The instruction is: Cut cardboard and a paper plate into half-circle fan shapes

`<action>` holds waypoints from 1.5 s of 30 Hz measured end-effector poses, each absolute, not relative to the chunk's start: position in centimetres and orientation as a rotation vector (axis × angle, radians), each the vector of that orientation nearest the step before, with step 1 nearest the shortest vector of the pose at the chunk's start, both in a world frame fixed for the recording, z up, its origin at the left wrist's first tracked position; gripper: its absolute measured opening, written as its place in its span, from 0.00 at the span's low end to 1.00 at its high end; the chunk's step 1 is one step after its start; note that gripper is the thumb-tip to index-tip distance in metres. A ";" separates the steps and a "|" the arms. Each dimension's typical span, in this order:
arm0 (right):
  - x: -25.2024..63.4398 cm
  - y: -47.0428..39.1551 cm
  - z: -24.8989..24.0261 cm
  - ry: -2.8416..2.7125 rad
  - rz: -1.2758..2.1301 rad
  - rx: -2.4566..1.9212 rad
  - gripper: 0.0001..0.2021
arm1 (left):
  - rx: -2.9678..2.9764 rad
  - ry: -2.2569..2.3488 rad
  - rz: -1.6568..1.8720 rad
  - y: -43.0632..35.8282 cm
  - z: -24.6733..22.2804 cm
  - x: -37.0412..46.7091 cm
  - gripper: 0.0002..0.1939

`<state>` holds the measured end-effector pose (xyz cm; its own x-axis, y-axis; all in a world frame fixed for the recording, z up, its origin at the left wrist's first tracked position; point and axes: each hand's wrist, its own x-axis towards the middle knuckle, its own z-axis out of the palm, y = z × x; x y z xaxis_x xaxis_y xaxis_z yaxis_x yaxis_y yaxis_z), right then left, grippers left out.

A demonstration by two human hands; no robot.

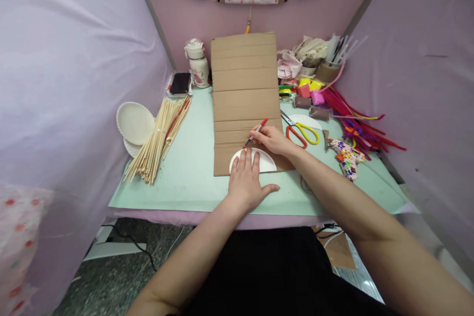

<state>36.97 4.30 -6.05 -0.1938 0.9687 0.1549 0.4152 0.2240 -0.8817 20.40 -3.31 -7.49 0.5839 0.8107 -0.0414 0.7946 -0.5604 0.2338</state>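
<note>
Fingers of left hand (244,190) open, spread flat on white half-circle (267,162), straight side near. Marker (259,128) just beyond them, tip by the curved rim, long axis slanting far-right; pinched in fingers of right hand (273,139), the nearer hand to it. Cardboard (244,103) beneath, running far.

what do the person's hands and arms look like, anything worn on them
The left hand and right hand are bare, with no gloves, and no rings or watch can be made out. The left forearm and right forearm show no sleeves or markings. Black clothing covers the body between them.
</note>
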 end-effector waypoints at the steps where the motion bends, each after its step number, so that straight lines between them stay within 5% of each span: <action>1: 37.1 4.3 -6.1 -1.742 0.922 -1.296 0.21 | 2.588 1.334 0.104 -3.3 -7.5 20.4 0.54; 30: 38.7 2.5 -5.7 -1.736 0.785 -1.334 0.20 | 2.588 1.324 0.082 -3.3 -7.3 20.4 0.53; 45: 37.9 -0.2 -3.4 -1.642 0.640 -1.557 0.10 | 2.588 1.320 0.087 -3.3 -7.4 20.4 0.53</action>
<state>37.95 -0.20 -3.40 0.0435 0.9810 0.1889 0.5944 0.1265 -0.7941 20.37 -3.26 -7.37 0.5916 0.8045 -0.0534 0.7906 -0.5659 0.2340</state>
